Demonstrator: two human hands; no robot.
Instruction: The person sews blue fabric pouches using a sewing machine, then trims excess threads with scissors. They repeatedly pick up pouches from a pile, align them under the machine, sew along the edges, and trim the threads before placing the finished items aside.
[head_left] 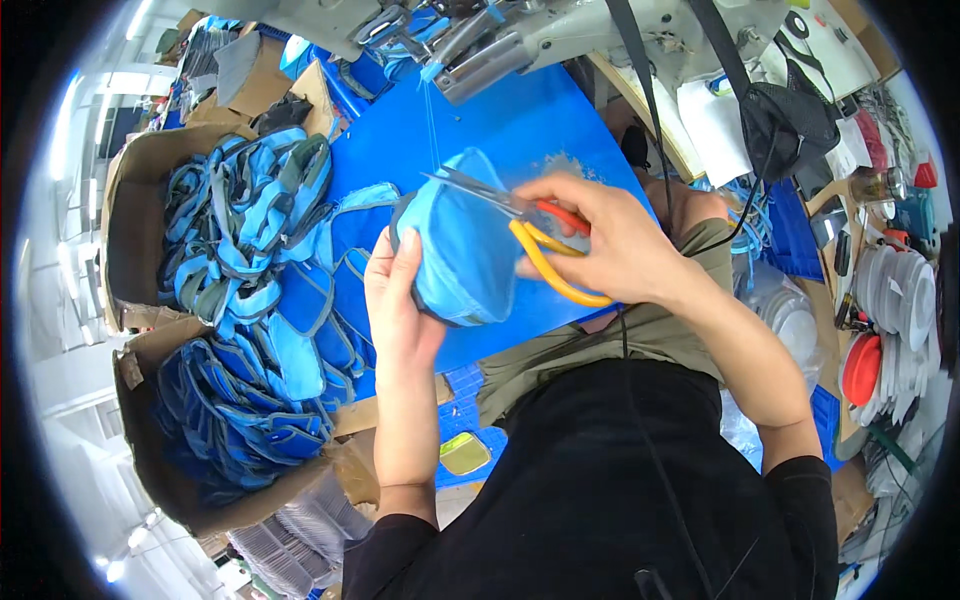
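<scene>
My left hand (398, 305) grips a light-blue sewn fabric pouch (465, 255) with dark edging, thumb on its near side and the fingers mostly hidden behind it. In my right hand (615, 240) is a pair of scissors (555, 278) with yellow and red handles. Its blades point left and lie across the upper part of the pouch; whether they touch the cloth I cannot tell. Thin blue threads (432, 125) run from the sewing machine (480, 65) down toward the pouch.
The blue work table (385, 140) stretches under my hands. On the left, a cardboard box (140, 230) holds tangled blue-grey cloth strips; another box (160, 440) holds flat blue pieces. Loose blue pieces (300, 355) lie between. Black straps (640, 80) hang at upper right, with thread cones (890, 290) beyond.
</scene>
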